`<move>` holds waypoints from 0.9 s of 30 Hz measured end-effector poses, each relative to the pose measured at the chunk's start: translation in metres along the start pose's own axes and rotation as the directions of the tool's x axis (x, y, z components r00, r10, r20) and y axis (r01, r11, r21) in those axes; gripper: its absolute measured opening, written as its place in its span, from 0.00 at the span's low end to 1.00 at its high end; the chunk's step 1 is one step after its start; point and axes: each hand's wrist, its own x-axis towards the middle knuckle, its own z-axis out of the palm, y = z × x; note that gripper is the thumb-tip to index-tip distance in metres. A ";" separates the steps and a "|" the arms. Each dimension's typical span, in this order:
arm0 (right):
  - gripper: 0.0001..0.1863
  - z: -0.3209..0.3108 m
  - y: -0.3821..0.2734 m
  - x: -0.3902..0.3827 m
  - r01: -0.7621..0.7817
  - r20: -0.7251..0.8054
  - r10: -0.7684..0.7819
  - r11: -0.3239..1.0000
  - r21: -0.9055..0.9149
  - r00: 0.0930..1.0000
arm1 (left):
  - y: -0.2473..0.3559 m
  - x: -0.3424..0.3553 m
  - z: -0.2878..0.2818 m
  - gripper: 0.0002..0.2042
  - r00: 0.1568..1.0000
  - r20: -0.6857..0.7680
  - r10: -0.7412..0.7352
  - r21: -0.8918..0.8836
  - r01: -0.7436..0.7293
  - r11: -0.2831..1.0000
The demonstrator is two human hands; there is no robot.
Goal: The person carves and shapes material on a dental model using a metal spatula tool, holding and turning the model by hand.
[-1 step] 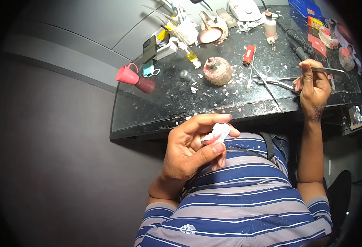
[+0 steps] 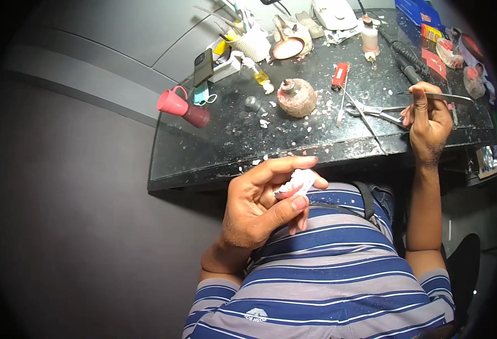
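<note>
Nearest the camera, the left hand (image 2: 260,206) is hovering over the striped shirt (image 2: 327,271), just in front of the near edge of the tabletop (image 2: 214,152). Its fingers (image 2: 285,166) are curling closed around a small white denture piece (image 2: 298,182), with the thumb pressing from below and the forefinger lying over the top. The piece is lying roughly crosswise, its long axis running left to right, with the row of teeth facing toward the palm.

Farther off, the right hand (image 2: 426,121) is resting at the tabletop's near right edge. Its fingers are pinched shut on a thin metal tool (image 2: 438,97). The tool's long axis is running nearly level, left to right, with its far end pointing right, away from the burner.

Beyond that edge, a pair of metal pliers (image 2: 376,111) is lying just left of the right hand. A round, wax-stained burner (image 2: 296,97) is sitting near the middle of the tabletop. A red lighter (image 2: 339,75) is lying just right of the burner, and a pink cup (image 2: 173,103) is lying on its side well to the burner's left, at the tabletop's left corner.
</note>
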 end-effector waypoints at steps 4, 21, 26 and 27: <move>0.10 -0.003 0.000 0.002 0.030 0.021 -0.029 0.999 -0.013 0.999 | 0.000 -0.003 -0.013 0.25 0.982 0.188 0.030 0.057 -0.041 0.998; 0.10 -0.001 0.000 0.003 0.025 0.024 -0.025 0.999 -0.031 0.999 | -0.006 -0.006 -0.016 0.26 0.898 0.248 0.363 0.370 -0.434 0.821; 0.10 -0.001 0.001 0.003 0.031 0.027 -0.030 0.999 -0.036 0.999 | -0.004 -0.009 -0.017 0.27 0.928 0.217 0.302 0.397 -0.367 0.841; 0.10 -0.001 0.002 0.003 0.029 0.027 -0.028 0.999 -0.036 0.999 | -0.004 -0.008 -0.017 0.27 0.928 0.218 0.302 0.397 -0.367 0.841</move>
